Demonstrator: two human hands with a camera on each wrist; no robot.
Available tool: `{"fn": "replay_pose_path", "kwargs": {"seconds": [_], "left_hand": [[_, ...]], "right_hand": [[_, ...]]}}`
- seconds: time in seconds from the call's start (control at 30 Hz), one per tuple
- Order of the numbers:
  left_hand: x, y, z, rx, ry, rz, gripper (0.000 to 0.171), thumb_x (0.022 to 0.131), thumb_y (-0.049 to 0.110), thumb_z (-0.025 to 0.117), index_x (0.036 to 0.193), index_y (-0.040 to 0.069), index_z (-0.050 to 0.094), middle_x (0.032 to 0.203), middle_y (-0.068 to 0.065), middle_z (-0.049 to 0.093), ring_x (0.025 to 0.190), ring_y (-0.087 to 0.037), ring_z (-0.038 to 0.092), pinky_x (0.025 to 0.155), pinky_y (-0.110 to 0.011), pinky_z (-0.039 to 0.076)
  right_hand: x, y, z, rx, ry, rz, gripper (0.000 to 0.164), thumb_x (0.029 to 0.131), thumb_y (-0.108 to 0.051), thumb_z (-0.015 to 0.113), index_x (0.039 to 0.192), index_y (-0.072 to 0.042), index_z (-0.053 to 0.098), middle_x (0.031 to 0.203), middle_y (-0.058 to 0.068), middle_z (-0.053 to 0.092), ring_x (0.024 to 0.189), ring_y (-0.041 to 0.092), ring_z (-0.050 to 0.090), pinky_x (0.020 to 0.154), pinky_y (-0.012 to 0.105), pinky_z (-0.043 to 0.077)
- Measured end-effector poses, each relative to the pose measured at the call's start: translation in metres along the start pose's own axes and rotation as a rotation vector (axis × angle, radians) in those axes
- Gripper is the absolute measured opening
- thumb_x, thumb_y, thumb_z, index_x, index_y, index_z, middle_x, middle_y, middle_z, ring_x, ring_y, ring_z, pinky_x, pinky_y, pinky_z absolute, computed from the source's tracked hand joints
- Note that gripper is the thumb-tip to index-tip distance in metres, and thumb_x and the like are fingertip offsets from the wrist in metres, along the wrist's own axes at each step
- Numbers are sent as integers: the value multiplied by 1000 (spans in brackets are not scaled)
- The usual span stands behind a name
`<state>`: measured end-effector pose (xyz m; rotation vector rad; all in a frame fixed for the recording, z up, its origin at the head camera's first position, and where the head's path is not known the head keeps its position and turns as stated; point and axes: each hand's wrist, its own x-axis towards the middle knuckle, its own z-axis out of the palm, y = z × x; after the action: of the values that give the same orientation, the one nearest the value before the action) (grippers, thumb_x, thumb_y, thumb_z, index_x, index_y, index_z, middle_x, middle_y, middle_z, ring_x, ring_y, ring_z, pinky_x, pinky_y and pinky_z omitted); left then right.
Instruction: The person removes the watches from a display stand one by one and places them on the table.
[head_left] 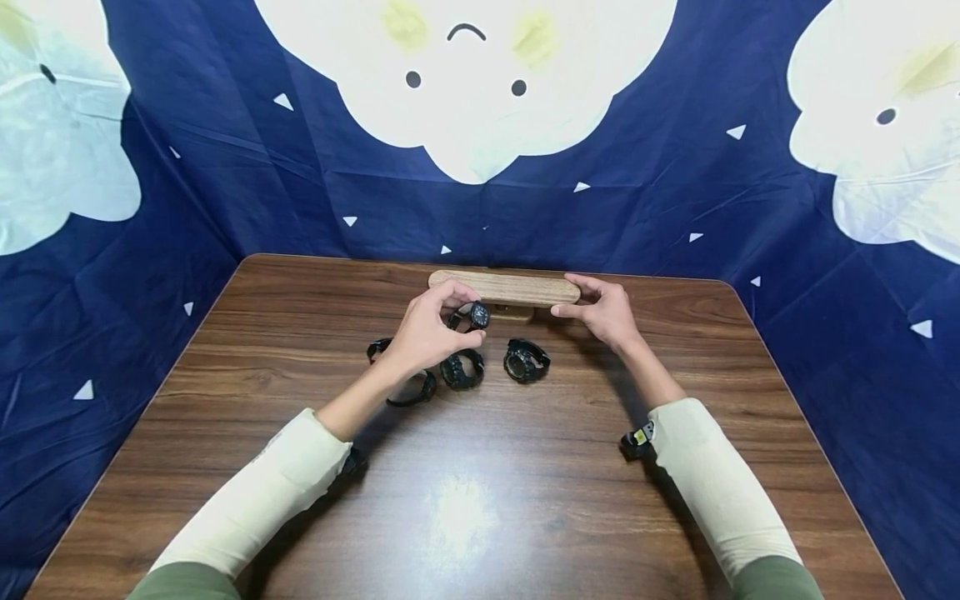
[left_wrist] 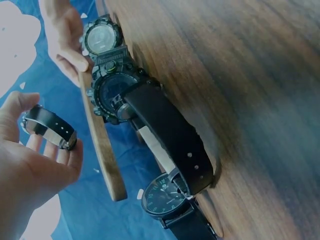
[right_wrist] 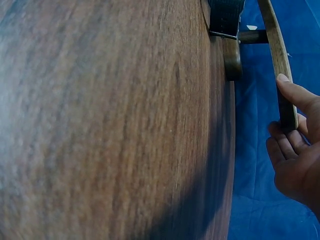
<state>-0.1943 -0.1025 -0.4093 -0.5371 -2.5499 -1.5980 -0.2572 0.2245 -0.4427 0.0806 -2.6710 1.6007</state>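
My left hand [head_left: 423, 333] holds a wristwatch [head_left: 479, 315] with a black strap and a dark dial between thumb and fingers, just in front of a wooden T-shaped stand [head_left: 517, 288]. In the left wrist view this watch [left_wrist: 48, 124] shows its closed, looped strap. At the stand's right end, my right hand [head_left: 603, 312] grips the bar between thumb and fingers. Two chunky black watches [head_left: 527, 361] [head_left: 462, 369] lie on the table before the stand. Left of them are a black-strapped watch [head_left: 422, 393] and a round-dial watch [left_wrist: 163, 196], partly hidden by my left arm in the head view.
The brown wooden table [head_left: 525, 467] ends just behind the stand. A blue cloth [head_left: 637, 208] with white clouds hangs around its back and sides. Small dark devices are strapped at both wrists, the right one [head_left: 637, 442] close to the tabletop.
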Motion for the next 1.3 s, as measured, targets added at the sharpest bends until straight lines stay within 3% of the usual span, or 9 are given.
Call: {"fn": "replay_pose_path", "kwargs": {"seconds": [0.47, 0.97, 1.3], "left_hand": [[-2, 2, 5, -13, -26, 8, 52, 81, 9, 95, 129, 8, 74, 127, -9, 80, 123, -30, 75, 116, -48, 59], [-5, 7, 12, -4, -58, -5, 49, 82, 11, 95, 126, 14, 74, 125, -6, 81, 125, -29, 75, 115, -48, 60], [-11, 9, 23, -6, -116, -13, 50, 80, 12, 95, 125, 15, 75, 124, -2, 79, 121, -34, 76, 111, -49, 61]], "right_hand": [[0, -2, 0, 6, -1, -7, 75, 85, -18, 101, 153, -12, 71, 145, 18, 77, 132, 35, 74, 91, 9, 50], [0, -1, 0, 2, 1, -7, 74, 86, -17, 101, 154, -13, 71, 144, 18, 77, 132, 35, 74, 90, 9, 50], [0, 0, 0, 5, 2, -8, 74, 86, -17, 100, 154, -12, 70, 144, 19, 77, 132, 36, 74, 90, 9, 50]]}}
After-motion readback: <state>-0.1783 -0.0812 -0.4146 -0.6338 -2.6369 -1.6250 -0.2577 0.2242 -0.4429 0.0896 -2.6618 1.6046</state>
